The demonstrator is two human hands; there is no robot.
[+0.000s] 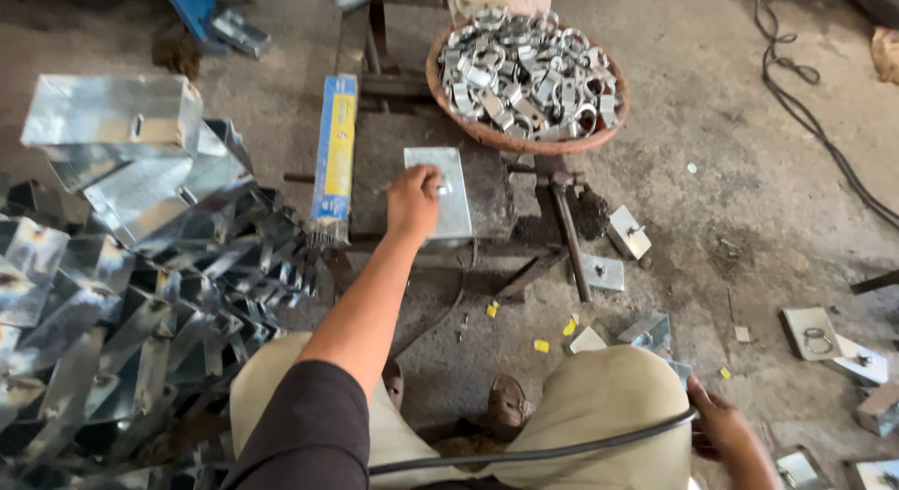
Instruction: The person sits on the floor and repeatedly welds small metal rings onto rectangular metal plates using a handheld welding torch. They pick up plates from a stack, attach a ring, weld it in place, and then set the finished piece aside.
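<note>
While left hand (413,201) reaches, metal plate (440,195) under fingers (429,178), on workbench (487,195)

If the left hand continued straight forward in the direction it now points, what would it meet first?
Probably the basket of metal clamps. The left hand already rests on the metal box and points up-right toward it, though depth is unclear.

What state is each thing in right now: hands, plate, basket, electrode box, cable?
Left hand: fingers pressed on the metal plate.
Metal plate: flat on the work stand.
Right hand: closed around the black cable.
Basket: heaped full of metal clamps.
Electrode box: open-ended, rods showing.
Metal boxes: piled loosely.
</note>
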